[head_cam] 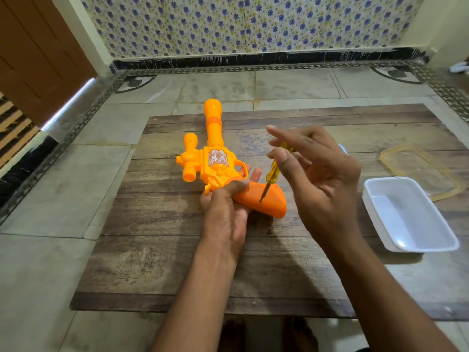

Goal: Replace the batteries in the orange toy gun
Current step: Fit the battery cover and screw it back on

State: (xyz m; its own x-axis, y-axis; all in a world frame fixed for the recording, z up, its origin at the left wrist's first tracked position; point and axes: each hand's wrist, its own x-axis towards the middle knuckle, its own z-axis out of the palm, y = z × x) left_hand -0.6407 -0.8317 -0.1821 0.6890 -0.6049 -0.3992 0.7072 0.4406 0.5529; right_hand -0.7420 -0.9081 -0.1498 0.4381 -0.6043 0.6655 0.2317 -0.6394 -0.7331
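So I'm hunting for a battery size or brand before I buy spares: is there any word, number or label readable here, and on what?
None can be read.
Toy gun: silvery embossed panel, a pattern, no legible letters.
Screwdriver, white tray: no visible marking.

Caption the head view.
Left hand steadies toy gun; right hand sets screwdriver on its grip.

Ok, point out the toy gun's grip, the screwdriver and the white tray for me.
toy gun's grip (272,200): head view, on the orange side of the grip.
screwdriver (272,170): head view, on the clear yellow handle.
white tray (380,191): head view, on its near-left rim.
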